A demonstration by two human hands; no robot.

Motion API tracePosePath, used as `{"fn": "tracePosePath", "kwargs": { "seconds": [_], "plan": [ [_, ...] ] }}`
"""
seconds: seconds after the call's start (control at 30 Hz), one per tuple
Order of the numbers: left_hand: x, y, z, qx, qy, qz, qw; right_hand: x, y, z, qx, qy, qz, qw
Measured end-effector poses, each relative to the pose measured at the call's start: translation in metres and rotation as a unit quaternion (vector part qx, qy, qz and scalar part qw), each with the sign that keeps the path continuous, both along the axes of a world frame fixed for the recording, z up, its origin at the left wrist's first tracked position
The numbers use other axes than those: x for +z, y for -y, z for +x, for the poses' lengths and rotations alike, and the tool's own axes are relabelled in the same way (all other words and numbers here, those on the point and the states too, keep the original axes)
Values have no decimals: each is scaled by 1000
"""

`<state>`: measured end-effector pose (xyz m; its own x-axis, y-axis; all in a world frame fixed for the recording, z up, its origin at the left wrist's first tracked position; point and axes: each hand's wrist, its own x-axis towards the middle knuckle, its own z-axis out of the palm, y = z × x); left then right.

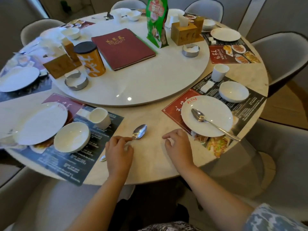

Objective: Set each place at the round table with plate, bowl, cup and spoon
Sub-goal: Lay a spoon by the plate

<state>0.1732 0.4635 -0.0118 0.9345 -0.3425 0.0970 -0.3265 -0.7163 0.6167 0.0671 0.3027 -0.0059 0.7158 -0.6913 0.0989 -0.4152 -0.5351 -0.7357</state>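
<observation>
At the left place a white plate [42,123] lies on a dark printed mat [70,157], tilted up on its near side, with a white bowl [72,137] just beside it on the right and a small white cup [100,117] behind the bowl. Next comes a shiny metal spoon [139,131], lying on the bare marble table [150,160] between the two near places, bowl end pointing away from the person. The left hand [118,151] pinches the spoon's handle, fingers curled round it; the handle's end shows below the hand. The right hand [178,146] rests on the table near the right plate's edge, fingers loosely curled, holding nothing. At the right place a second plate [206,116] sits on a red and black mat [175,110] with a second spoon [211,123] lying slantwise across it, handle over the near rim. A second bowl [233,91] stands behind that plate, and a second cup [220,72] behind the bowl.
</observation>
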Motion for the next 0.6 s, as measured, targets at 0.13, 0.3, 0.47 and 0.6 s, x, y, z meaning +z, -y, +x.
{"fn": "tracePosePath", "kwargs": {
  "seconds": [0.13,0.3,0.47,0.6],
  "plan": [
    [-9,-42,23,24,-25,50,998,-16,-55,12,39,-45,0,998],
    [-14,-61,41,-32,-42,78,996,-27,-104,21,21,-81,-27,996],
    [-11,-60,42,-57,-56,106,991,-26,-125,20,10,-92,-11,996],
    [-8,-60,39,-80,-69,70,992,-23,-131,22,-5,-112,-19,994]
  ]
}}
